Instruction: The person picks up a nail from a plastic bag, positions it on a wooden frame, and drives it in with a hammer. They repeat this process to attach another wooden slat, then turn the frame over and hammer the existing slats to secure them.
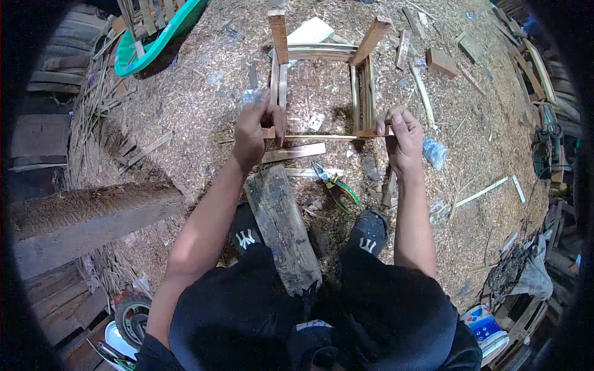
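Observation:
A wooden stool-like frame (322, 54) stands on the shavings in front of me, two of its legs rising at the far side. My left hand (252, 128) is closed around its near left corner, fingers curled over the wood. At the near right corner, my right hand (403, 135) grips the frame with thumb and bent fingers. The near rail runs between both hands. Just below it lie a loose wooden slat (294, 153) and pliers (335, 187) with green and yellow handles. My palms hide the wood inside them.
A thick weathered board (281, 226) lies between my shoes. At left, a heavy beam (93, 222) juts in. A green curved plastic piece (154, 52) is at upper left. Wood blocks (442, 62) and a crumpled clear bag (435, 153) lie to the right.

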`<control>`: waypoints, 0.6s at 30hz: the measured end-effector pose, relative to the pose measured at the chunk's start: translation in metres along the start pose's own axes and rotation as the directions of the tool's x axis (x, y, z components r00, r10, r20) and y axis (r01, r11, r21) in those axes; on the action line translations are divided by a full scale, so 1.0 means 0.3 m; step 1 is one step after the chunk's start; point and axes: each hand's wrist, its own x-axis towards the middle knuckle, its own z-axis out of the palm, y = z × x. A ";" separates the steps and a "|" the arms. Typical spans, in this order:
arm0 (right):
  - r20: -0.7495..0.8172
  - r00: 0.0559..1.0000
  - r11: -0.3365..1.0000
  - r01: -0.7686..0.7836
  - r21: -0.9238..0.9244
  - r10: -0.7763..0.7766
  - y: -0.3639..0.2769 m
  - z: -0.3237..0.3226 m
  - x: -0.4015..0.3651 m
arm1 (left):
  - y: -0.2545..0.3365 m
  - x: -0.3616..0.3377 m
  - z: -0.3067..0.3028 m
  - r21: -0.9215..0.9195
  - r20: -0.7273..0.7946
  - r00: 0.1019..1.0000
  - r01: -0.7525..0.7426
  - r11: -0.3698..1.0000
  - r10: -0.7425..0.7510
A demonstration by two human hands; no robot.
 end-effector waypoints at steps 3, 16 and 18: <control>0.009 1.000 1.000 0.001 -0.014 -0.001 -0.003 0.000 -0.001 | -0.001 0.000 -0.002 0.000 0.011 1.000 0.001 1.000 -0.001; -0.007 1.000 0.999 0.025 0.036 -0.024 0.005 0.002 -0.004 | -0.013 -0.001 -0.006 -0.008 -0.008 1.000 0.014 1.000 -0.014; -0.007 1.000 0.999 0.017 0.032 -0.017 0.005 0.002 -0.003 | -0.012 -0.002 -0.006 -0.033 0.000 1.000 0.026 0.999 -0.027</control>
